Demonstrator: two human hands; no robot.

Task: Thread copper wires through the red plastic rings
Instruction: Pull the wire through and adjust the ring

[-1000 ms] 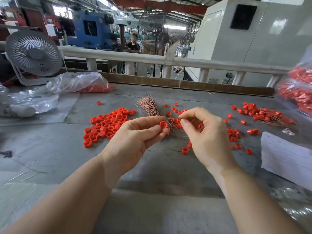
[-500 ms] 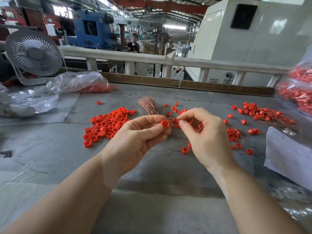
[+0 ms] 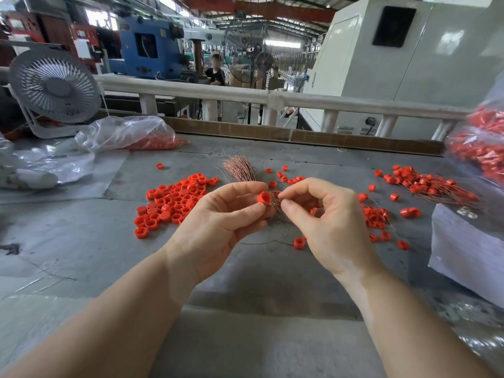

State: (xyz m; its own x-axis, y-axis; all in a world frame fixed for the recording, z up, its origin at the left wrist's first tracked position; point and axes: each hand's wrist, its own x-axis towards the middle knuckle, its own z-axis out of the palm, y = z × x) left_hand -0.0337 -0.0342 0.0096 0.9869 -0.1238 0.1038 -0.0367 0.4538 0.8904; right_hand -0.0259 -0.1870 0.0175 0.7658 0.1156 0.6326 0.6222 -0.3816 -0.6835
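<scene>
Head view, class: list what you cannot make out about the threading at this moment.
- Copper wire: too thin; whether it passes through the red ring is unclear.
- Right hand: its pinch hides the wire's end.
- Left hand: fingers cover the ring's underside.
- Bag of rings: cut off by the right edge.

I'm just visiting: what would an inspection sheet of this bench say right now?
Surface: grey table, scuffed.
Job's things: red ring held up; loose ring pile; copper wire bundle; threaded rings far right.
Clutter: plastic bag; bagged rings; white paper.
Fingers: left hand pinches the ring; right hand pinches a wire at it.
Cables: nothing seen.
Surroundings: desk fan, railing, factory machines.
</scene>
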